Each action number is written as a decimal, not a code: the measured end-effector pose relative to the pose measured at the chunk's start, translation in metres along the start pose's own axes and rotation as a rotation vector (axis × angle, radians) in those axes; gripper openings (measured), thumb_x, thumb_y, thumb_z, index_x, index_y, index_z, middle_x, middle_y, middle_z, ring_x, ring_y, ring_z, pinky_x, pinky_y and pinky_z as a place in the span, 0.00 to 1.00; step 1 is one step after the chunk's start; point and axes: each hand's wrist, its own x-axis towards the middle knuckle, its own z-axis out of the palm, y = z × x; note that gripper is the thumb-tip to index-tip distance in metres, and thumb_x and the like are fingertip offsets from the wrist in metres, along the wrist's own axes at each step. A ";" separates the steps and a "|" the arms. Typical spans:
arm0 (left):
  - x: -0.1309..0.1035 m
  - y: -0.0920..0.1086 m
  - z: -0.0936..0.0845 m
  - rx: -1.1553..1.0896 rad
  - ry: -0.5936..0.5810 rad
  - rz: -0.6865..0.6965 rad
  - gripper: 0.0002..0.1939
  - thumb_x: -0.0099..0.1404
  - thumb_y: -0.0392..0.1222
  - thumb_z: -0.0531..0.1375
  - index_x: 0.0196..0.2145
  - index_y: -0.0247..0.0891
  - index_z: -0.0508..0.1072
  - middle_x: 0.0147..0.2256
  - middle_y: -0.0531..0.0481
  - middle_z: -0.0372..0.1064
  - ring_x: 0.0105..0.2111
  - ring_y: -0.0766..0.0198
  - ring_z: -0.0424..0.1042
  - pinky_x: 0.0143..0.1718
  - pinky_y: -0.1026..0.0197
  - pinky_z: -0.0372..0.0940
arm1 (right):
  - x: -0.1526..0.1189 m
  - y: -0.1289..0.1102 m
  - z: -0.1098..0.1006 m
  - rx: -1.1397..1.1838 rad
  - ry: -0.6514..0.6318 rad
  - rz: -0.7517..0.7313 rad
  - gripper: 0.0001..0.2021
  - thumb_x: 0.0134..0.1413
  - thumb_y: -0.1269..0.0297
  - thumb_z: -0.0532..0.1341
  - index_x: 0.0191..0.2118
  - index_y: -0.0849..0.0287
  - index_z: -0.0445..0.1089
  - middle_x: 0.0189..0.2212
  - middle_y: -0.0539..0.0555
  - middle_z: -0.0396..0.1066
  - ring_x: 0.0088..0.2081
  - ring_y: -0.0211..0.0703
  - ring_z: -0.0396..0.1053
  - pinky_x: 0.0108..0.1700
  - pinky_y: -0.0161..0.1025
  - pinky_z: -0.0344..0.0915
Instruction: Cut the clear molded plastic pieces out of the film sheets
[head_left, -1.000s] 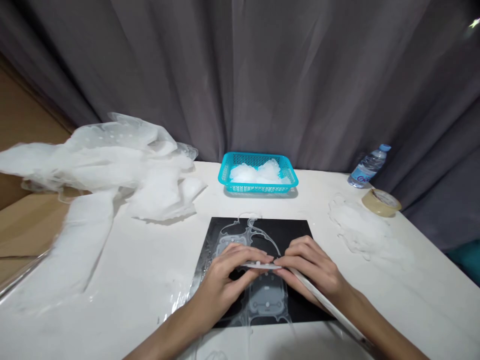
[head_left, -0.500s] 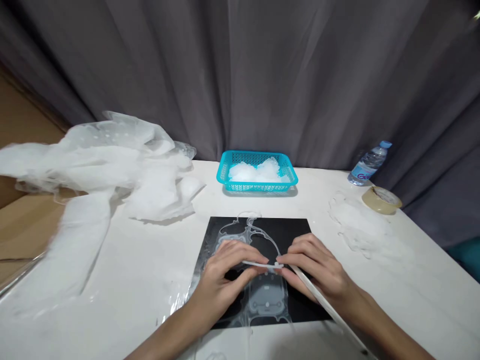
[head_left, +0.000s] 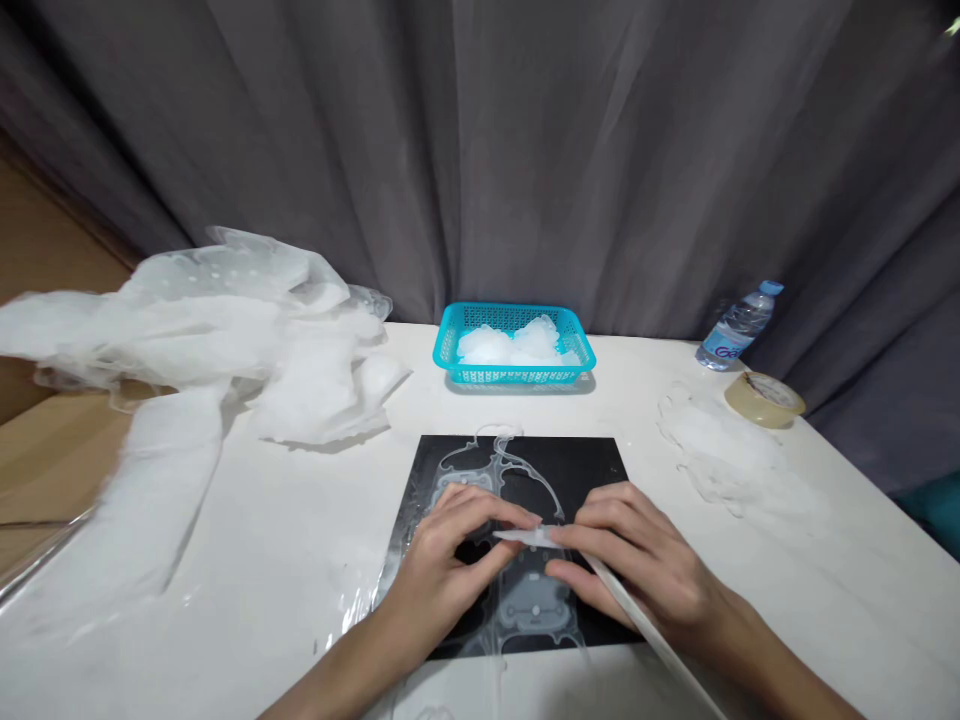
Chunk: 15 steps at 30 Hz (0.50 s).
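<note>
A small translucent white plastic piece (head_left: 531,538) is pinched at its left end between the thumb and fingers of my left hand (head_left: 461,545). The index fingertip of my right hand (head_left: 637,550) touches its right end, while the thumb is apart below. A long thin white stick (head_left: 637,615) runs from under the right index finger toward the lower right; its front end is hidden. Beneath both hands lies a black mat (head_left: 577,460). On it is a clear moulded plastic sheet (head_left: 534,600) with rounded panels and thin curved strands, partly covered by my hands.
A turquoise basket (head_left: 514,376) with white translucent pieces stands at the back of the white table (head_left: 285,540). White soft sheets (head_left: 225,330) are heaped at left over a cardboard box (head_left: 67,450). To the right are a water bottle (head_left: 739,330), a tape roll (head_left: 763,402) and thin clear scraps (head_left: 720,450).
The plastic piece has turned and shows more of its flat face. My right thumb has dropped away from it, and the right hand has shifted slightly lower.
</note>
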 end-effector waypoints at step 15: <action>-0.001 0.007 -0.006 0.064 0.013 0.233 0.18 0.69 0.24 0.62 0.49 0.45 0.77 0.46 0.55 0.84 0.42 0.62 0.82 0.49 0.56 0.61 | -0.007 0.011 -0.001 0.027 0.006 0.000 0.14 0.62 0.82 0.64 0.52 0.65 0.73 0.37 0.59 0.74 0.40 0.47 0.67 0.41 0.45 0.74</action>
